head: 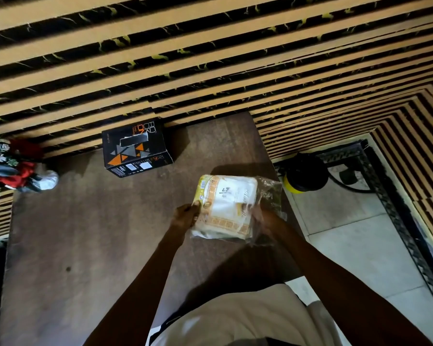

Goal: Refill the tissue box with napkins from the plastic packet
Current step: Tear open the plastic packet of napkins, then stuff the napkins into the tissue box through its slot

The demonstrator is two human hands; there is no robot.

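Note:
A clear plastic packet (229,207) with yellow-orange print holds a stack of white napkins and is held just above the brown table (85,233) near its right edge. My left hand (185,216) grips the packet's left side. My right hand (264,218) grips its right side, partly behind loose clear plastic. A black tissue box (135,148) with orange and grey triangles stands at the back of the table, its top slot showing, well apart from both hands.
A slatted black-and-tan wall (210,58) runs behind the table. Red artificial flowers in a pot (13,168) sit at the table's back left corner. On the tiled floor to the right stands a black and yellow round object (305,173).

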